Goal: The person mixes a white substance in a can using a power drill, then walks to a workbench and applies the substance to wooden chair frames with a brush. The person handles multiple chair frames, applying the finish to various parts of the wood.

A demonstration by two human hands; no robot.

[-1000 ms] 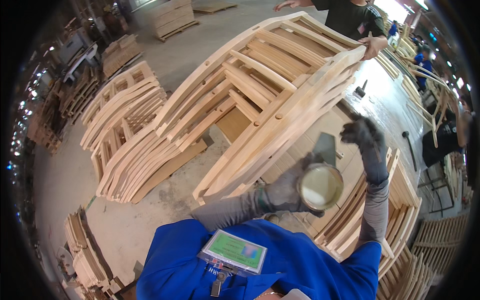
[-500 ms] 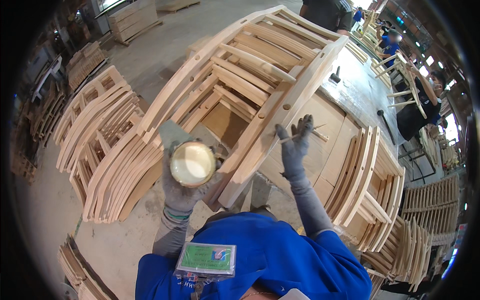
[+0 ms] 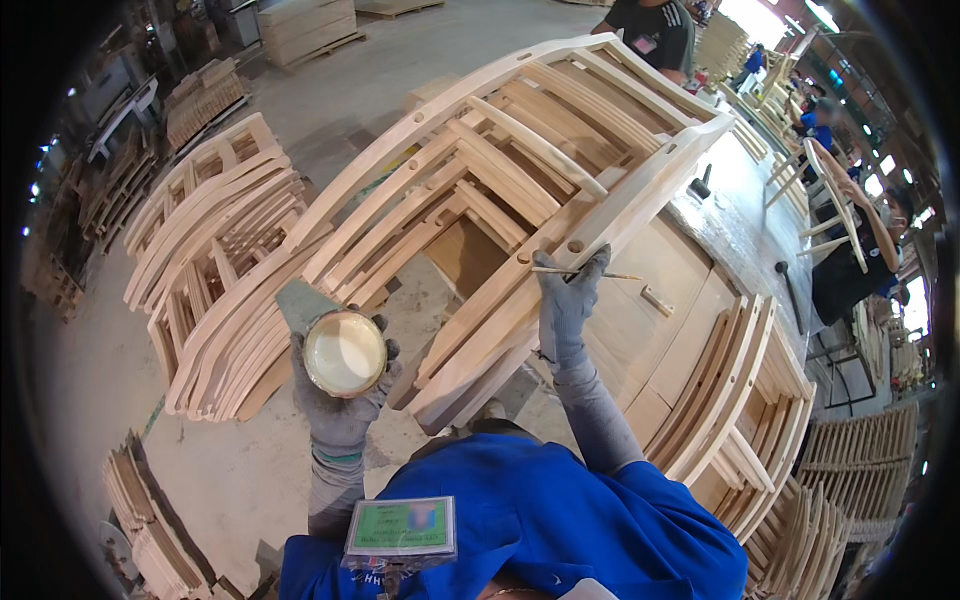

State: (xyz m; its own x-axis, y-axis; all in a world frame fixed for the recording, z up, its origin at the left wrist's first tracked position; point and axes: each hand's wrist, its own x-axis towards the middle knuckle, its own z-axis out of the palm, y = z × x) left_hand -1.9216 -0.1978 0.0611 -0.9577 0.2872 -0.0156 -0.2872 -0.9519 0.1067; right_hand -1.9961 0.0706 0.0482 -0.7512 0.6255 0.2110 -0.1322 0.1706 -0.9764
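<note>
My left hand [image 3: 335,418], in a grey glove, is wrapped round a round open tub [image 3: 343,355] of pale cream liquid. A flat grey-green piece [image 3: 302,305] sticks out beside the tub; what it is I cannot tell. My gloved right hand [image 3: 566,318] pinches a thin stick [image 3: 622,276], which lies crosswise between the fingers. Its left end is over the near rail of a ladder-like wooden chair-back frame [image 3: 490,290], close to round holes [image 3: 575,246] in that rail. Several such frames are stacked under it.
A small wooden piece [image 3: 657,301] lies on the brown board [image 3: 625,325] right of the frames. More curved frames stand in stacks at the left [image 3: 215,270] and right [image 3: 735,400]. Black mallets [image 3: 702,183] rest on the metal-topped table [image 3: 735,215]. Co-workers [image 3: 655,35] stand beyond.
My right hand has moved onto the near rail by its holes, bringing the stick with it. The tub stays in my left hand. The whole view has shifted slightly.
</note>
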